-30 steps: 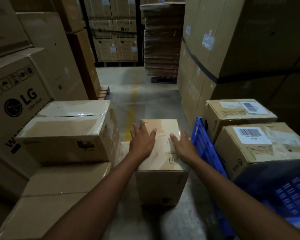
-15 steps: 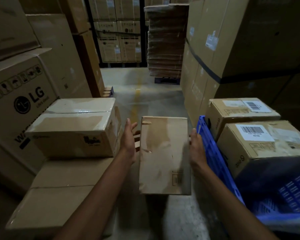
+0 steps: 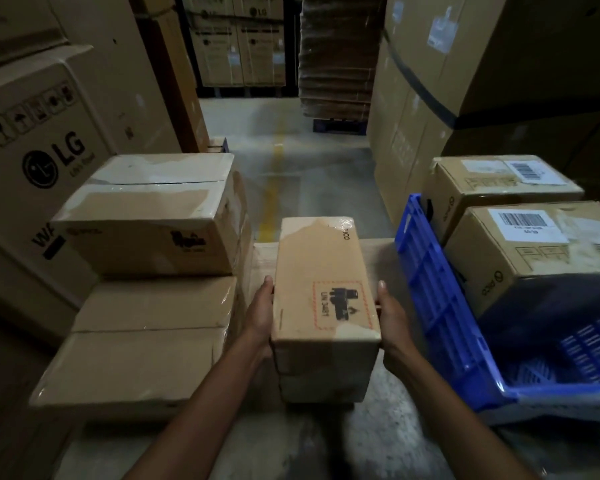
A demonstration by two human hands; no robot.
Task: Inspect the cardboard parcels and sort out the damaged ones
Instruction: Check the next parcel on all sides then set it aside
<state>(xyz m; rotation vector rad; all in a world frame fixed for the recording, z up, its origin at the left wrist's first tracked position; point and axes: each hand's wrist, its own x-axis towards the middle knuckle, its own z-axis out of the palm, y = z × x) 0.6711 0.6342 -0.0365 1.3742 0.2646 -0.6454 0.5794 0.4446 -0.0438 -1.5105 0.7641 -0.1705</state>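
Parcel (image 3: 323,282) clamped at side edges by left hand (image 3: 261,318), right hand (image 3: 392,318); blue crate (image 3: 437,292) close right, stacked boxes (image 3: 153,237) left.

Left hand (image 3: 261,318) and right hand (image 3: 392,315) gripping small parcel (image 3: 323,285), blue crate (image 3: 440,306) beside, stacked boxes (image 3: 146,271) left

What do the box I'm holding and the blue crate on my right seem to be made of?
The held box: brown cardboard, matte, going by its folded edges and printed marking; glossy clear tape, it seems, shines at the far end. The blue crate: probably moulded plastic, slightly shiny, with slotted lattice walls.
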